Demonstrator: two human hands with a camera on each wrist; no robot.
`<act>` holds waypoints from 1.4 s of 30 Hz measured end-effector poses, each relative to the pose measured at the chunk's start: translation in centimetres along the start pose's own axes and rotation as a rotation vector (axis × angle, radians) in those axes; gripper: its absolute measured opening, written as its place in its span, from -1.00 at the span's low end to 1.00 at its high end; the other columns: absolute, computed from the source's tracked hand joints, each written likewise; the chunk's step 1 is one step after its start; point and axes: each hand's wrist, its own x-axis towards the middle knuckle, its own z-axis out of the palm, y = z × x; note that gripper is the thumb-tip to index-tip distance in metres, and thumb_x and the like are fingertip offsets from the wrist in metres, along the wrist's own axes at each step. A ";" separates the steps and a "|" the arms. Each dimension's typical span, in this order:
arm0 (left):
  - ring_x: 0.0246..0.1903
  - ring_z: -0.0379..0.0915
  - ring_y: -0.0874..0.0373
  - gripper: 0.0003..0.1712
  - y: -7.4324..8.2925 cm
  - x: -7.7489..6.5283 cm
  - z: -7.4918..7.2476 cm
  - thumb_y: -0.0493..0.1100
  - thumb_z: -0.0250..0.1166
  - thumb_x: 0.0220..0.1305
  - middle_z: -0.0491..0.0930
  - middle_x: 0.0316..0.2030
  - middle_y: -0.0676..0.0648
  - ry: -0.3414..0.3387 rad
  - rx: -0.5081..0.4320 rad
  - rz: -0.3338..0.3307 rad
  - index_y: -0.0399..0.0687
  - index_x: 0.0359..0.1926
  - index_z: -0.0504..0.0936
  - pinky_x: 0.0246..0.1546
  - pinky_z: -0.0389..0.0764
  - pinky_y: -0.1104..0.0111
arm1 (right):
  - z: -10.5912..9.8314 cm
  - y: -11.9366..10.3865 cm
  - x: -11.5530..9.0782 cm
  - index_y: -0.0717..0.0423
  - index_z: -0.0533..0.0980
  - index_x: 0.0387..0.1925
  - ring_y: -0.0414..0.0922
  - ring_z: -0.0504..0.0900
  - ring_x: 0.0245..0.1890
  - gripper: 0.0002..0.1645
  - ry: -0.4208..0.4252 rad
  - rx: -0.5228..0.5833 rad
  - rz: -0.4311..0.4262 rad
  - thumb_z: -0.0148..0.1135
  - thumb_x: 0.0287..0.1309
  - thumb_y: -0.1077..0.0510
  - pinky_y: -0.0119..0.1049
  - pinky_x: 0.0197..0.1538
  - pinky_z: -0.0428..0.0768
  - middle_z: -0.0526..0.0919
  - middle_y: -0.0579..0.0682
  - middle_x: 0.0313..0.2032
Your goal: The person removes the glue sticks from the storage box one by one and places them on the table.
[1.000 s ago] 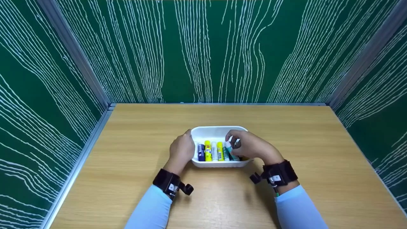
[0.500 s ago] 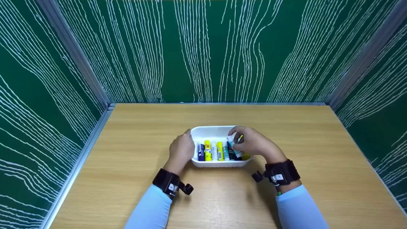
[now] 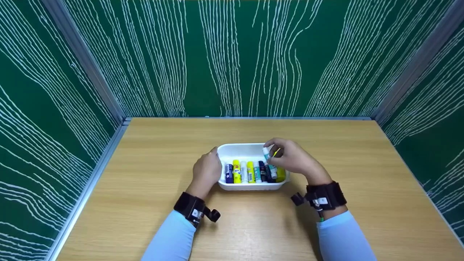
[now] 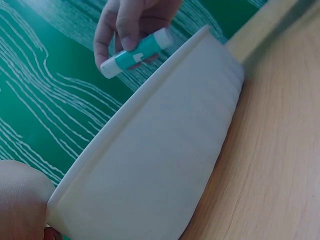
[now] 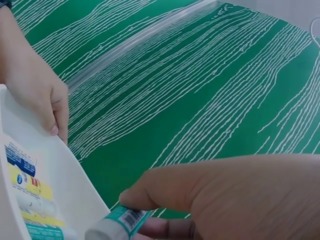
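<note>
Teal-and-white glue stick (image 4: 137, 56): up over the right end of the white tray (image 3: 251, 186), tilted, far end higher. Seen from the left wrist it's above the tray rim, both white ends showing. Right hand (image 3: 294, 159) has it, thumb and fingers pinching it mid-body. A bit of yellow shows between those fingers; can't tell what it belongs to.

In the tray, side by side along the near edge, ends pointing near and far. From the left edge: dark blue stick (image 3: 229, 173), yellow stick (image 3: 236, 171), white stick (image 3: 244, 172), second yellow stick (image 3: 250, 172), teal stick (image 3: 257, 172), then two dark sticks (image 3: 262, 172), the second partly behind the held one. Another yellow item (image 3: 281, 174) in the near right corner, mostly hidden, can't make out its shape.

Left hand (image 3: 207, 167) grips the tray's left edge, fingers curled at the rim toward the far left corner.

Tray stands on the wood-grain table (image 3: 163, 152), about midway between its left and right edges, well short of the far edge.

Person wears a black strap (image 3: 190, 207) on each wrist, light blue sleeves (image 3: 170, 237) behind them. Green panels (image 3: 217, 58) with wavy white lines rise past the table's far, left and right edges, grey posts (image 3: 85, 59) at the far corners.
</note>
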 end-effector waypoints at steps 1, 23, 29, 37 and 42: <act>0.11 0.85 -0.27 -0.46 0.0 0.0 0.0 -0.16 -0.06 0.81 0.82 0.21 -0.36 0.002 0.002 0.002 -0.16 0.60 0.56 0.01 0.85 -0.14 | -0.1 0.1 0.0 0.07 0.65 0.37 0.11 0.74 0.01 -0.47 0.007 0.006 -0.007 0.50 0.43 0.20 -0.09 0.10 0.77 0.76 0.16 0.03; 0.10 0.86 -0.23 -0.47 0.0 0.0 0.1 -0.18 -0.08 0.82 0.83 0.19 -0.34 0.001 0.005 -0.003 -0.18 0.55 0.59 0.02 0.87 -0.12 | -2.8 0.9 -1.1 0.12 0.62 0.43 0.08 0.74 -0.05 -0.45 0.097 0.023 0.008 0.43 0.48 0.18 -0.28 -0.11 0.74 0.75 0.21 0.03; 0.13 0.85 -0.21 -0.46 0.1 0.1 0.1 -0.16 -0.09 0.83 0.82 0.23 -0.33 -0.013 -0.009 -0.018 -0.18 0.58 0.57 0.07 0.86 -0.10 | -3.6 1.7 -1.3 0.15 0.56 0.48 0.07 0.72 -0.08 -0.41 0.108 0.022 0.055 0.40 0.50 0.17 -0.27 -0.18 0.76 0.74 0.25 0.08; 0.14 0.85 -0.20 -0.44 0.2 0.1 0.0 -0.14 -0.11 0.85 0.80 0.26 -0.33 -0.018 -0.015 -0.028 -0.19 0.61 0.54 0.08 0.86 -0.09 | -4.4 2.7 -1.5 0.20 0.54 0.49 0.08 0.73 -0.01 -0.41 0.128 0.052 0.108 0.37 0.52 0.18 -0.18 -0.05 0.86 0.71 0.29 0.12; 0.14 0.85 -0.22 -0.44 0.2 0.1 0.0 -0.14 -0.12 0.85 0.81 0.25 -0.34 -0.013 -0.019 -0.023 -0.18 0.60 0.55 0.08 0.86 -0.10 | -4.9 3.0 -1.5 0.20 0.52 0.51 0.08 0.76 0.00 -0.39 0.117 0.066 0.143 0.37 0.53 0.18 -0.24 -0.01 0.86 0.71 0.32 0.16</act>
